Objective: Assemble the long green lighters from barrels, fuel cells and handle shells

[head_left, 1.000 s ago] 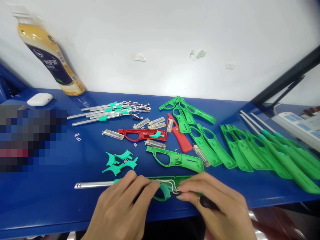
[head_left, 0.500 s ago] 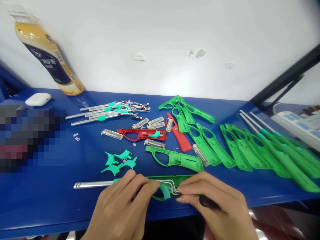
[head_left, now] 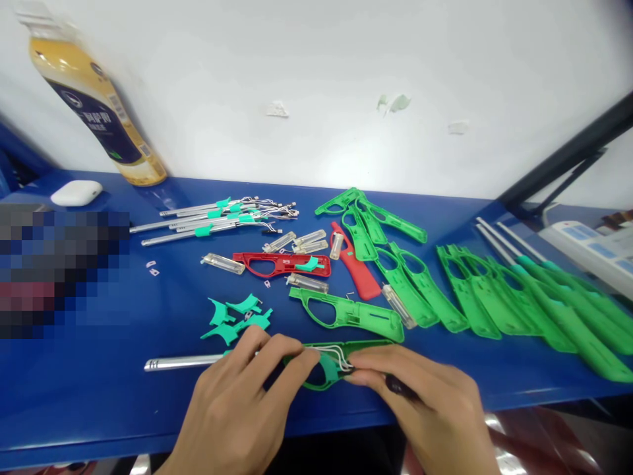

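Note:
At the table's front edge, my left hand (head_left: 247, 399) is closed on a green lighter half-shell (head_left: 368, 345), its fingers covering the middle. A silver lighter tube (head_left: 182, 363) sticks out to the left from under that hand. White wires (head_left: 339, 356) run inside the shell toward my right fingertips, and a teal trigger (head_left: 328, 369) sits by the finger loop. My right hand (head_left: 420, 396) pinches a black igniter piece (head_left: 400, 388) at the shell's right part; the fingers hide much of it. Just behind lies another green half-shell (head_left: 366, 316).
Teal triggers (head_left: 232, 330), clear fuel tanks (head_left: 222, 264) and a red half-shell (head_left: 281, 265) lie mid-table. Several wired tubes (head_left: 212, 218) lie at back left, near a bottle (head_left: 99, 112) and white case (head_left: 76, 193). Green shells (head_left: 475, 297) and lighters (head_left: 568, 303) are at right.
Both hands and the shell have shifted slightly away from the table's front edge. The trigger sits a little further back in the shell, and my right fingers remain pinched at the wires' end.

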`<state>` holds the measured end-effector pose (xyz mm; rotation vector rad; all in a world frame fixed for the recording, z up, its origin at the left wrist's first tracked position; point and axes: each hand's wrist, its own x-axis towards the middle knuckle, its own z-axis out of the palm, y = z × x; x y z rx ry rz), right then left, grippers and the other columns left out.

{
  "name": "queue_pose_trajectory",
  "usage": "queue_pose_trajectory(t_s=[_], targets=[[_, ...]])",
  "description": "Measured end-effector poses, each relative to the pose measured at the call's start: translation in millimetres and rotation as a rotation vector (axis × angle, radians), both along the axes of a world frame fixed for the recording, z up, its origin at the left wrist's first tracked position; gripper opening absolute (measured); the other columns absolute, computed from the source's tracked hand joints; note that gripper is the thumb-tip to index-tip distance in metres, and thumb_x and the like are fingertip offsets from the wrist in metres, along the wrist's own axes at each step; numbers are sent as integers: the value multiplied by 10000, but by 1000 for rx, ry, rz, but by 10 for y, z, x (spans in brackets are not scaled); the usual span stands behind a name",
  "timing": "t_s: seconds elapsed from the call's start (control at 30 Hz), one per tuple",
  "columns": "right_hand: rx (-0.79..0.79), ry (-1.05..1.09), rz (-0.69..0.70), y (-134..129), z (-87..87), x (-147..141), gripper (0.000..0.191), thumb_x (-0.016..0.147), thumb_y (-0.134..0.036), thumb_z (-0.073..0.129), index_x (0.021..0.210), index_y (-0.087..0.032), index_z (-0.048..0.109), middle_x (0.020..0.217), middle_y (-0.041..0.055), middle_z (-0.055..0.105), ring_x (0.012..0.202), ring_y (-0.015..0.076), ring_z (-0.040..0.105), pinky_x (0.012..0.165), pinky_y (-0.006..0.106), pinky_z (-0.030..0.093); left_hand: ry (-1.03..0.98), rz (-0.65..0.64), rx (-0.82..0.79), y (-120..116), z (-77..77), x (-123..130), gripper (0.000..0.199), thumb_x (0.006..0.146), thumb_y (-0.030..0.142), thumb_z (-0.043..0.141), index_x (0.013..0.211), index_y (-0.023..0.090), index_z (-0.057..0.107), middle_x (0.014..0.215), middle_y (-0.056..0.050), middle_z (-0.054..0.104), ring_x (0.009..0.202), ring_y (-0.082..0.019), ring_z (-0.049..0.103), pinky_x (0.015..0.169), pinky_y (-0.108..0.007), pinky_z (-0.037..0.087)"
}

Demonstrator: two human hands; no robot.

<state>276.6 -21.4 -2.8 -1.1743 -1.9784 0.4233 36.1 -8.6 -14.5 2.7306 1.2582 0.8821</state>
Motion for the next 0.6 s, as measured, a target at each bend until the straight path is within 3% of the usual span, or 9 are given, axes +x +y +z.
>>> queue_pose_trajectory(t_s=[0.1, 0.3, 0.6], targets=[[14, -10, -17, 0, -12, -9, 122, 957, -153, 706, 1030, -249, 724, 908, -41, 793, 788, 100, 779, 725, 137, 608, 5, -22, 5, 42, 9, -29, 444, 942, -61, 491, 1210, 232, 689, 1066, -22, 697, 890, -186, 528, 721, -300, 484], [38, -32, -25, -3, -25, -31, 92, 967, -177, 708, 1036, -238, 718, 909, -42, 788, 788, 88, 776, 741, 132, 595, -53, -62, -26, 61, 45, -27, 503, 922, -98, 450, 1239, 219, 679, 1102, -32, 682, 1007, -180, 558, 937, -327, 509], [52, -55, -60, -24, -27, -44, 58, 974, -208, 709, 1016, -241, 732, 897, -45, 787, 749, 88, 771, 716, 139, 598, -109, -19, 11, 86, 119, 35, 396, 984, -55, 432, 1120, 200, 702, 998, -18, 712, 947, -155, 608, 896, -293, 522]])
